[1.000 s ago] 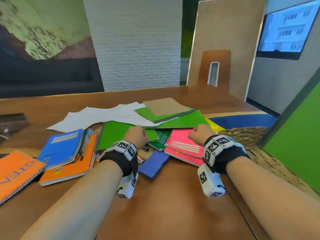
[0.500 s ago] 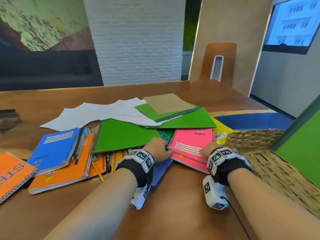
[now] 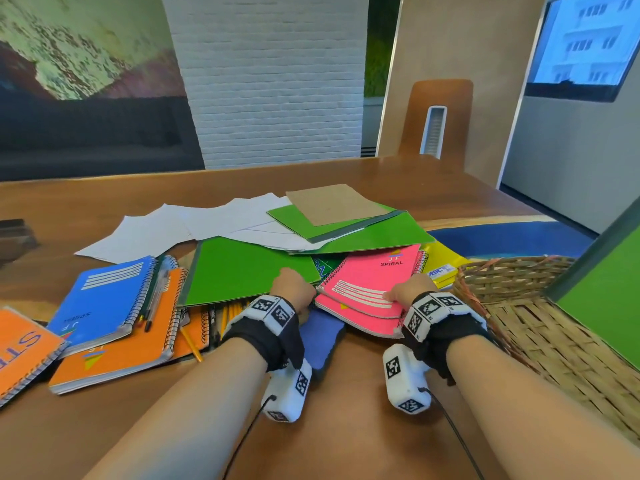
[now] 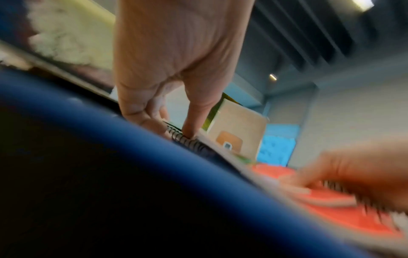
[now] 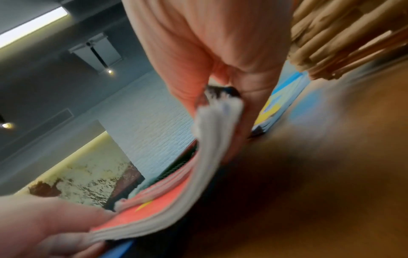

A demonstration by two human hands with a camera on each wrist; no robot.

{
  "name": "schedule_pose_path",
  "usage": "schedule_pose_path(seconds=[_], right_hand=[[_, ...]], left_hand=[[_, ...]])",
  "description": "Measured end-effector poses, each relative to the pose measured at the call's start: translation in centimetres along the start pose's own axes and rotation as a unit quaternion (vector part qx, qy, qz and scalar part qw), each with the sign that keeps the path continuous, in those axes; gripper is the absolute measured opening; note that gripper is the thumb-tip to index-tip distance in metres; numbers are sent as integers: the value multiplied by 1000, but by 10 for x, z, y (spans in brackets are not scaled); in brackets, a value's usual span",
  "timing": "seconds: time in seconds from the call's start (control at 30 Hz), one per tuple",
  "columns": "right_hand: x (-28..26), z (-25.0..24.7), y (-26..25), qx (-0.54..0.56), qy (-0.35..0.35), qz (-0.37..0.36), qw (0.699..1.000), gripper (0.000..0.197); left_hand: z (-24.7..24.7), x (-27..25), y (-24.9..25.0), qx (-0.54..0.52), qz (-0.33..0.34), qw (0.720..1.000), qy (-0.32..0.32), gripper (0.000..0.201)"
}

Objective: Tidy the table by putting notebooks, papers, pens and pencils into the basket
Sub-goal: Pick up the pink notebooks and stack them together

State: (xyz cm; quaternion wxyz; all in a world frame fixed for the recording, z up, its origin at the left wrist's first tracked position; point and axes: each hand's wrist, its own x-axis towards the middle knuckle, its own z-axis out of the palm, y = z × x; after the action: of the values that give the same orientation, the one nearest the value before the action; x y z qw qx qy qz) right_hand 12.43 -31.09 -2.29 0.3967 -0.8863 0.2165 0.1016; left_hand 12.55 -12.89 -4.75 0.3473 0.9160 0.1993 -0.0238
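Head view: both hands are gripping the pink notebooks [image 3: 367, 289].
Left hand [image 3: 291, 289] is pinching the spiral edge, right hand [image 3: 405, 291] the near corner; next, probably lifting them rightward into the basket [image 3: 512, 292] beside it.

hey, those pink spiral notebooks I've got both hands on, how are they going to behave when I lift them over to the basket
The pink notebooks will probably flex rather than stay flat: in the right wrist view their page edges already bow between the right hand and left hand. Being two separate books, they may slide apart. Their wire spirals could snag neighbouring notebooks or the basket weave.
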Motion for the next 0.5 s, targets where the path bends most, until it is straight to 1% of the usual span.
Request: schedule_pose_path(seconds=[0.07, 0.13, 0.17, 0.2, 0.23, 0.33, 0.4, 0.43, 0.47, 0.5], right_hand=[[5, 3, -5, 53, 11, 23, 998, 53], [5, 3, -10, 77, 7, 17, 997, 48], [2, 1, -11, 92, -1, 14, 996, 44], [1, -1, -11, 79, -4, -9, 997, 41], [-1, -5, -13, 62, -6, -26, 998, 38], [-11, -18, -16, 83, -7, -39, 996, 34], [-15, -24, -15, 80, -7, -78, 994, 22], [-16, -27, -12, 118, 12, -63, 991, 15], [-18, -29, -13, 142, 17, -50, 989, 11], [-23, -31, -13, 149, 21, -51, 987, 11]], left_hand=[[-5, 1, 0, -83, -14, 996, -3, 17], [-11, 1, 2, -160, -45, 986, 6, 15], [-14, 1, 4, -201, -61, 977, 20, 32], [-20, 0, 6, -232, -70, 969, 36, 49], [-29, -5, 10, -253, -76, 963, 56, 56], [-55, -17, 12, -267, -69, 954, 119, 55], [-70, -21, 8, -239, -63, 956, 156, 53], [-77, -24, 7, -226, -61, 957, 171, 53], [-82, -25, 5, -222, -59, 956, 182, 53], [-89, -30, 3, -219, -55, 955, 194, 51]])
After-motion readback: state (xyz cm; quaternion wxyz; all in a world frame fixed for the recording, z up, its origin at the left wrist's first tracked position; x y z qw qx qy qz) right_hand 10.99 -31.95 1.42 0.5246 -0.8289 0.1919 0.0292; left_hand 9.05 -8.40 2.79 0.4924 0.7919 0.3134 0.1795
